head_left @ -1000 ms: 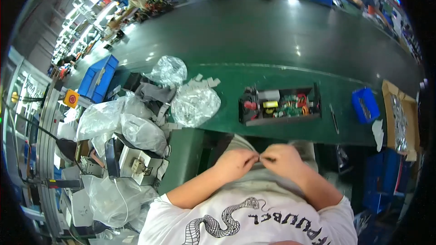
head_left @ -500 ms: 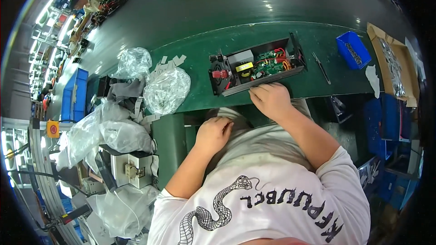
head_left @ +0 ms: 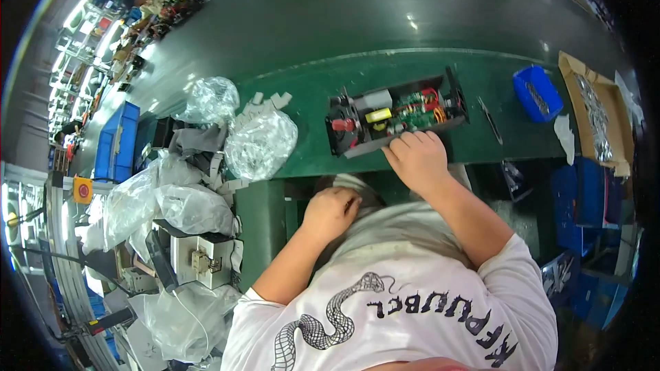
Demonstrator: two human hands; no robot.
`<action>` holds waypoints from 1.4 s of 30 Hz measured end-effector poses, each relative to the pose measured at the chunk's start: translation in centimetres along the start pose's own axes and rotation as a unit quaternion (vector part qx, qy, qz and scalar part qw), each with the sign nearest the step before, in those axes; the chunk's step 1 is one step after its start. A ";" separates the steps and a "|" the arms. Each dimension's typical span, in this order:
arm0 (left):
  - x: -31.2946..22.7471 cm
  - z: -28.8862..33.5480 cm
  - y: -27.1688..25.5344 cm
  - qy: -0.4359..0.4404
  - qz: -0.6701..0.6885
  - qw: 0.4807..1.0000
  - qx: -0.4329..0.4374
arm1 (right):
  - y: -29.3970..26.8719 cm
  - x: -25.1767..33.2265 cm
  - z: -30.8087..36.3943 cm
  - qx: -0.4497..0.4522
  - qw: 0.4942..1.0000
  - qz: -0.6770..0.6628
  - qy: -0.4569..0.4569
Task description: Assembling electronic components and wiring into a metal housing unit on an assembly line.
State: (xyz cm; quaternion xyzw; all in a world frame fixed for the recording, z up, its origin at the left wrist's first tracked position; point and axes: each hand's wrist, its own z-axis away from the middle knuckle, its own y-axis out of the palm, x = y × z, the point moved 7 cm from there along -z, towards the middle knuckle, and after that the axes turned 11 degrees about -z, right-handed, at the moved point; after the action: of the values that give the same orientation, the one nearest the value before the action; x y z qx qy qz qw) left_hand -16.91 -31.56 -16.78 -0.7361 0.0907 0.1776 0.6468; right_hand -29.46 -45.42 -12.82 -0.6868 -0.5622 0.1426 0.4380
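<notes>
An open black metal case (head_left: 377,145) lies on the green bench in front of me. Inside it are a green circuit board (head_left: 410,114) with red and orange wires, a yellow-labelled part (head_left: 378,115) and, at the left end, a black fan (head_left: 342,111) with a red piece. My right hand (head_left: 418,158) is at the case's near wall, its bent fingers closed against the lower edge; the thumb is partly hidden. My left hand (head_left: 331,213) rests at my lap below the bench edge, fingers curled in. Whatever it may hold is hidden.
Tweezers (head_left: 491,122) lie right of the case, near a blue bin (head_left: 533,97) of small parts and a cardboard tray (head_left: 615,134). To the left are clear plastic bags (head_left: 261,141), pale strips (head_left: 273,101) and a blue crate (head_left: 118,139). Another person works at far left.
The whole view has shifted slightly, so most things appear a little lower. Both hands keep nearly the same pose, the right one still at the case's near wall.
</notes>
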 end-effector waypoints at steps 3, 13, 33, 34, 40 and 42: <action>0.4 -0.1 0.1 0.021 0.006 1.000 -0.013 | -1.7 0.9 -1.6 -0.048 0.999 0.009 -0.020; 0.8 0.7 1.6 0.037 0.015 0.998 0.046 | -0.5 0.3 -3.3 0.109 0.993 -0.024 -0.035; 0.2 0.1 2.2 0.049 -0.002 0.997 0.067 | -0.5 -0.4 -3.1 0.108 0.994 -0.011 -0.031; 0.0 0.2 2.0 0.062 -0.012 0.996 0.063 | -0.6 -0.7 -3.4 0.110 0.993 -0.015 -0.041; -0.3 0.1 0.0 0.082 -0.004 0.996 0.020 | -0.5 -6.7 -7.3 0.120 0.989 0.023 -0.081; -0.1 0.1 -0.5 0.086 0.004 0.996 0.004 | -0.1 -10.1 -9.7 0.134 0.987 0.061 -0.066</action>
State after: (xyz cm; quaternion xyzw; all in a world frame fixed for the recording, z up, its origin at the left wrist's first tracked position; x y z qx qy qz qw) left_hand -16.80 -31.43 -16.31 -0.7455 0.1497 0.1161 0.6390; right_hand -26.16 -58.76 -10.21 -0.6438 -0.5228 0.2882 0.4787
